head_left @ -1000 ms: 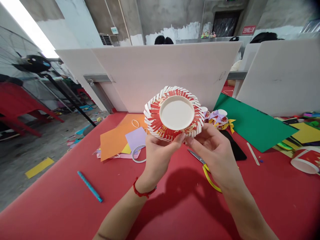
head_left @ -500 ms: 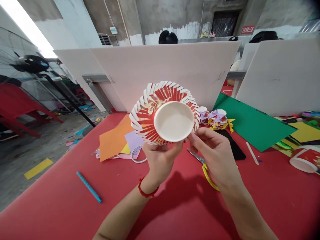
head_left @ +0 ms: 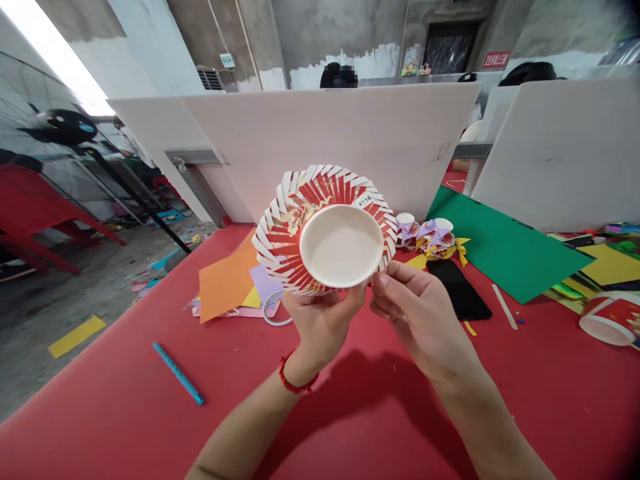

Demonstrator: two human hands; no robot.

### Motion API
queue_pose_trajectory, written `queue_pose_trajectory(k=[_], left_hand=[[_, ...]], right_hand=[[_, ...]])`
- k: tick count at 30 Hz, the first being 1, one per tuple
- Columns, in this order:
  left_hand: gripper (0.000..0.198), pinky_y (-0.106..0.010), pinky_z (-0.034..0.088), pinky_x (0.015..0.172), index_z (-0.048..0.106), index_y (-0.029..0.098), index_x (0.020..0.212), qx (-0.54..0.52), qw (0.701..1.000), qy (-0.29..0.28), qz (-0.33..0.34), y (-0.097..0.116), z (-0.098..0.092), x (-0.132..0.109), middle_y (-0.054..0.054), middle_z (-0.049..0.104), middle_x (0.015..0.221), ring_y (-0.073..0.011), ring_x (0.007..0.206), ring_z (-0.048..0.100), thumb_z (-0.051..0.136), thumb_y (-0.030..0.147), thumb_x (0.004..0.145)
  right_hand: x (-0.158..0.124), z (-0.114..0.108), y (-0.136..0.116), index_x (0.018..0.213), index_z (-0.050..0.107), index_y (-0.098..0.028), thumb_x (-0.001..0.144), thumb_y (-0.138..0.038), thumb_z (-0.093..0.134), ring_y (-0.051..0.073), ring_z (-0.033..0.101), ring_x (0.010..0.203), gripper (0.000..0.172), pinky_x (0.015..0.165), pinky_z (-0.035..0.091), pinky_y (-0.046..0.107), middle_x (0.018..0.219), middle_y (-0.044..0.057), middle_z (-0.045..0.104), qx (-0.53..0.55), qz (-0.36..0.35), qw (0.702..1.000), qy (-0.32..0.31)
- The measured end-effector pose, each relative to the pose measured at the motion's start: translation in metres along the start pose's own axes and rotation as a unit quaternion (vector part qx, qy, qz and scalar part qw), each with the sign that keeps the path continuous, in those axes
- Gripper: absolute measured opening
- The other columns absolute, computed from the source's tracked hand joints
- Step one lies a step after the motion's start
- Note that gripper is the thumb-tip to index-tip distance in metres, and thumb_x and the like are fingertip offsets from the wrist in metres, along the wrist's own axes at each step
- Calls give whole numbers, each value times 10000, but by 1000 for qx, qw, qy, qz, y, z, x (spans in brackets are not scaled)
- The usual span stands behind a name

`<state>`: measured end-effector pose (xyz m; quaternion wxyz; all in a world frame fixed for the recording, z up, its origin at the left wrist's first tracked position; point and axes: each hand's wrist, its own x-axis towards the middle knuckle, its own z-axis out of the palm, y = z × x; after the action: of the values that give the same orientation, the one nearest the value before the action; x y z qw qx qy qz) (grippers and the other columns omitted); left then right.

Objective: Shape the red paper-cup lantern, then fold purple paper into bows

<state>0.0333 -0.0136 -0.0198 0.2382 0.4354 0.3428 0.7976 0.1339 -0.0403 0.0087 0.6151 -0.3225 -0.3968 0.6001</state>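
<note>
I hold up a paper cup craft [head_left: 327, 230], a red and white cup whose wall is cut into strips and woven into a flat ring around the white base. My left hand [head_left: 323, 320], with a red cord at the wrist, grips its lower edge from below. My right hand [head_left: 417, 313] pinches the ring's lower right edge with thumb and fingers. The craft is raised above the red table [head_left: 150, 400], with its white base turned towards me.
Orange, purple and yellow paper sheets [head_left: 230, 283] lie left of the craft. A blue pen [head_left: 179, 373] lies near the table's left edge. A black phone [head_left: 457, 287], small decorated cups [head_left: 433, 235], green card [head_left: 500, 250] and a red paper cup [head_left: 610, 319] sit right. White partitions [head_left: 330, 133] stand behind.
The craft has turned and tilted left in my hands, and its base now faces me more. My right hand has shifted and now hides the scissors on the table.
</note>
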Motion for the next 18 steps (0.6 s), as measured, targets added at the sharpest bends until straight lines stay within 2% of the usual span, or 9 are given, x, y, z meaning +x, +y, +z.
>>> queue_pose_trajectory(k=[5,7,11,14,18], left_hand=[[129,-224,556,589,753,199,619,-109,988,-57,-96,6,3,1,24,717,607,-118,575,639,803,89,572],[119,-241,578,650,774,199,655,-150,973,-82,-155,9,4,3,5,752,677,-135,651,673,812,113,583],[122,-243,578,667,766,193,624,-203,940,-111,-252,14,7,6,13,732,654,-122,640,656,841,136,547],[157,-245,577,704,775,190,646,-213,928,-122,-281,15,8,8,12,735,672,-120,668,659,845,127,520],[181,-291,581,747,759,182,627,-203,925,-110,-303,15,10,12,2,732,675,-142,687,664,846,120,480]], right_hand=[[2,-1,3,623,637,-166,628,-295,833,34,352,462,235,467,334,219,574,-62,513,-7,-26,1000,-5],[4,-1,4,628,622,-168,657,-272,793,37,360,466,202,466,337,213,573,-61,516,-21,-44,999,-9],[4,-3,4,679,636,-178,710,-232,711,55,394,488,97,471,364,208,585,-59,531,-92,-100,991,0],[3,-7,1,697,641,-185,728,-213,677,85,489,560,55,518,427,212,639,-31,600,-183,-134,974,19],[4,-9,-3,675,623,-186,740,-260,664,94,487,553,107,495,433,209,620,-24,590,-253,-138,957,42]])
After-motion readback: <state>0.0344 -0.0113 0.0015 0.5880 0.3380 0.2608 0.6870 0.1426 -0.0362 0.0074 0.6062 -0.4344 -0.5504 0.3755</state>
